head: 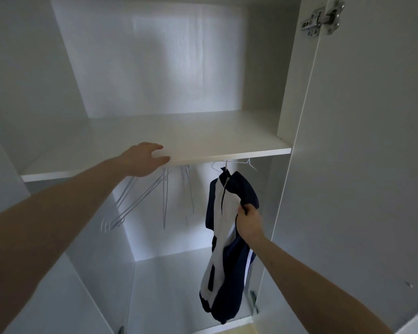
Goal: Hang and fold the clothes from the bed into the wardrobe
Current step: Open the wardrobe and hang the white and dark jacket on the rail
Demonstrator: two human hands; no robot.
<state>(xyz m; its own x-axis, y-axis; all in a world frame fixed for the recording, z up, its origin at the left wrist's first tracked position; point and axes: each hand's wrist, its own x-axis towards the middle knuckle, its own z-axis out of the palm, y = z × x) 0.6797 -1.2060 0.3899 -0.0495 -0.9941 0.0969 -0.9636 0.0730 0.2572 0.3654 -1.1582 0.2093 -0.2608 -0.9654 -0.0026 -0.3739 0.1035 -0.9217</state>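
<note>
A navy and white zip jacket [223, 242] hangs on a white hanger from the rail under the wardrobe shelf [227, 143], at the right side. My right hand [249, 221] grips the jacket's right shoulder fabric. My left hand [144, 159] rests over the shelf's front edge, fingers on top and thumb along the edge. Several bare white wire hangers [140, 201] hang to the left of the jacket, some tilted and blurred.
The white wardrobe is open, its right door [362, 165] standing beside the jacket with a metal hinge [323, 18] at the top. The upper shelf compartment holds nothing. The wardrobe floor [169, 285] lies below the hangers.
</note>
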